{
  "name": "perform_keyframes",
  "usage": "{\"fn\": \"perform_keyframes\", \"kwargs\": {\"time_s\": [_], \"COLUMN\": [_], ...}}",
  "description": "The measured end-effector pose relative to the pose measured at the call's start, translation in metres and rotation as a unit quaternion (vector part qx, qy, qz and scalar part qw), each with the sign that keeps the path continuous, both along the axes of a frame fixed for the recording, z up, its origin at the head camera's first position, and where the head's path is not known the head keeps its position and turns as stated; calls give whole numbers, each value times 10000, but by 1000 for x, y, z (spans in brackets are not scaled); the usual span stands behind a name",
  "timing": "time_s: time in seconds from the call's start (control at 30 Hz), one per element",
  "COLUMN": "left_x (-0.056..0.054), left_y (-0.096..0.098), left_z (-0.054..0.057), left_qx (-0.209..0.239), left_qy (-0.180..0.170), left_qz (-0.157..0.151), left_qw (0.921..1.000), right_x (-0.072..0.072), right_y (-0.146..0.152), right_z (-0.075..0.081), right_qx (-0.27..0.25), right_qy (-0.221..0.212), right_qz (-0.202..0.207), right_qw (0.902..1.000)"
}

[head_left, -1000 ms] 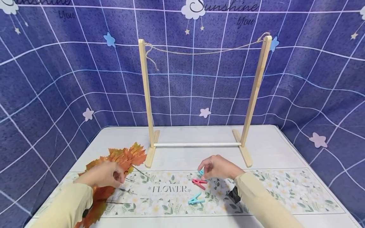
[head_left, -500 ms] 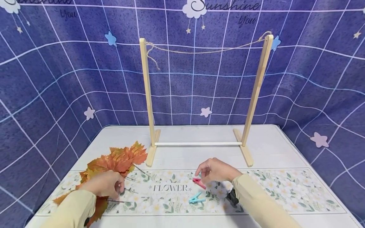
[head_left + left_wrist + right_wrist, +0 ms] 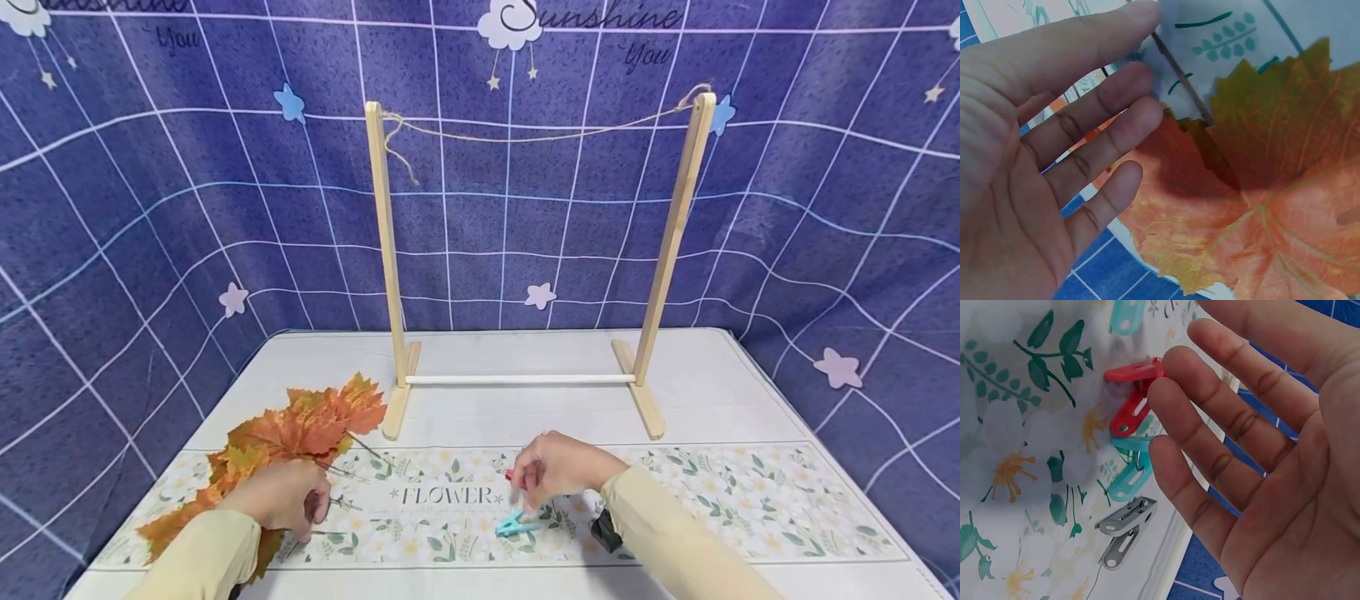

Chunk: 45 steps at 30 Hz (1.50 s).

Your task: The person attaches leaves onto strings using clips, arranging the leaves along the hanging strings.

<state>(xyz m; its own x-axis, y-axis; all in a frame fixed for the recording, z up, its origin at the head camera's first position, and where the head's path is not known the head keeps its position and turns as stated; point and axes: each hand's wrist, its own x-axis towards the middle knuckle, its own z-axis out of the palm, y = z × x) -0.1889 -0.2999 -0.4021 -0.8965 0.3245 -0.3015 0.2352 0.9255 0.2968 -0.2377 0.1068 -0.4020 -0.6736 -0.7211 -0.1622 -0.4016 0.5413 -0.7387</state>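
My left hand (image 3: 307,504) hovers open over the thin stems (image 3: 341,502) of a pile of orange autumn leaves (image 3: 303,427) on the left of the table. In the left wrist view its fingers (image 3: 1110,94) are spread, the index tip at a stem (image 3: 1179,75) beside an orange leaf (image 3: 1260,212). My right hand (image 3: 528,483) is open above a few clothespins: a red one (image 3: 1132,394) at its fingertips (image 3: 1169,381), a teal one (image 3: 1125,475) and a grey one (image 3: 1125,525). It holds nothing. The teal clothespin (image 3: 516,525) lies just below the hand.
A wooden drying frame (image 3: 386,250) with a twine line (image 3: 525,137) across its top stands at the middle back of the white table (image 3: 712,392). A floral runner (image 3: 750,492) crosses the front. A blue checked backdrop (image 3: 150,208) encloses the table.
Both hands have drawn back toward the table's near edge. The right hand has moved from the far teal clothespin to above the red one; the left slid down along the leaf stems.
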Motion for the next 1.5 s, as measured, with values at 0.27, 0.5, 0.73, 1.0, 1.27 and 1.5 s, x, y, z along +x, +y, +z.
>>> {"fn": "perform_keyframes", "kwargs": {"time_s": [0.27, 0.5, 0.73, 1.0, 1.27, 1.5], "left_x": [-1, 0, 0, 0, -2, -4], "left_y": [-1, -1, 1, 3, 4, 2], "left_z": [-7, -9, -8, -9, -5, -4], "left_qx": [-36, 65, 116, 153, 88, 130], "left_qy": [23, 129, 78, 52, 268, 347], "left_qz": [81, -77, -111, -23, -172, -349], "left_qw": [10000, 9999, 9998, 9999, 9995, 9987], "right_x": [11, 17, 20, 24, 27, 21], "right_y": [-7, -12, -15, -18, -22, -18], "right_z": [1, 0, -3, -7, -7, -8], "right_qx": [436, 632, 1141, 1554, 1652, 903], "right_qy": [389, 823, 1177, 1635, 2021, 1296], "right_qz": [71, 207, 89, 44, 120, 172], "right_qw": [9983, 9944, 9864, 9742, 9652, 9873]}}
